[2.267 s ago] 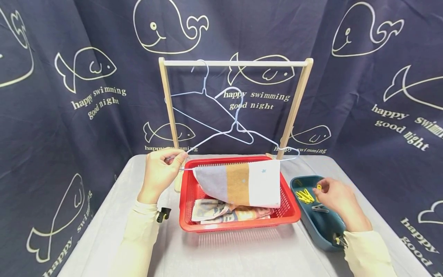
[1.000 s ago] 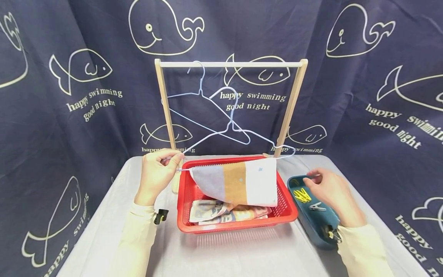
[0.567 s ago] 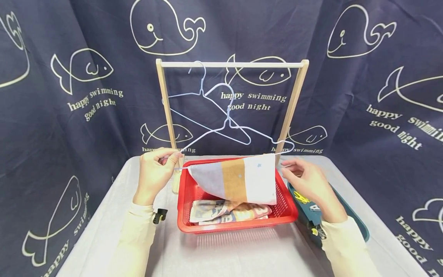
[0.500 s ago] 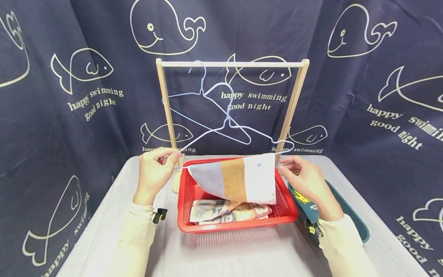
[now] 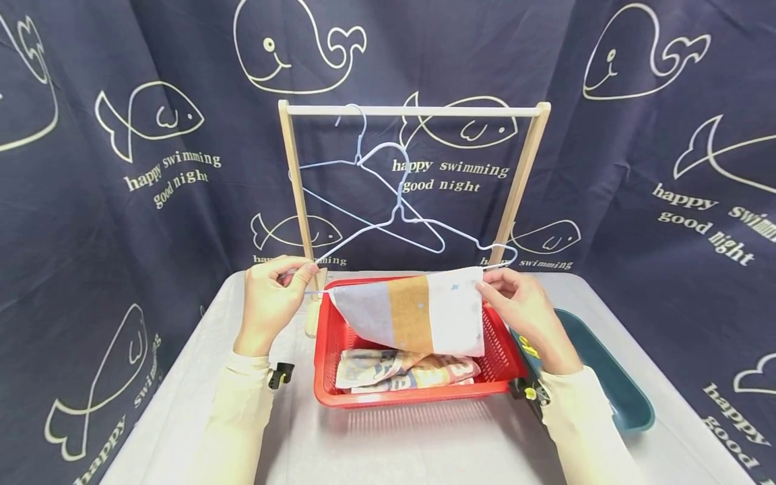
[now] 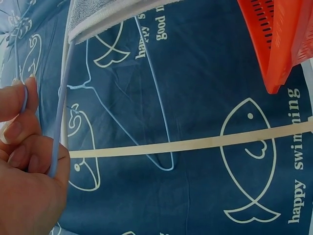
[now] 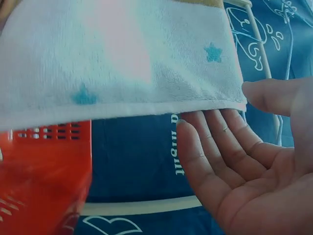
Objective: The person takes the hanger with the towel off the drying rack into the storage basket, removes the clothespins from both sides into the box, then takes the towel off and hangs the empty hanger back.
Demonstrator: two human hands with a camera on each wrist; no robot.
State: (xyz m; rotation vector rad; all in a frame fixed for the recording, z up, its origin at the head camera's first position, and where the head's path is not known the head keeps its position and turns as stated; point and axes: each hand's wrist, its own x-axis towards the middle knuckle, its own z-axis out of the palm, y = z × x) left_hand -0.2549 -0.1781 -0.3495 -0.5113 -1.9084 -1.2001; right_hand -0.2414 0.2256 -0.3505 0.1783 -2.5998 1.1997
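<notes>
My left hand (image 5: 269, 303) pinches the left end of a pale blue clothes hanger (image 5: 442, 229), held tilted above the red basket. A small towel (image 5: 412, 316) with grey, tan and white bands drapes over the hanger's lower bar. At the towel's right edge is my right hand (image 5: 527, 310). In the right wrist view, its thumb (image 7: 274, 95) touches the towel's edge while the other fingers (image 7: 215, 147) reach behind, loosely bent. That hand shows no clip. The left wrist view shows the hanger wire (image 6: 59, 107) running across the left palm.
Beneath the towel, the red basket (image 5: 418, 394) contains folded printed cloths (image 5: 406, 370). A wooden rack (image 5: 418, 110) behind it carries another blue hanger (image 5: 360, 145). On the right, the teal tray (image 5: 606, 364) with yellow clothespins (image 5: 527, 347) is partly hidden by my right arm.
My right hand has left the clothespins in the tray and moved left to the towel's right edge. My left hand keeps its hold, and the hanger has shifted slightly up and left.
</notes>
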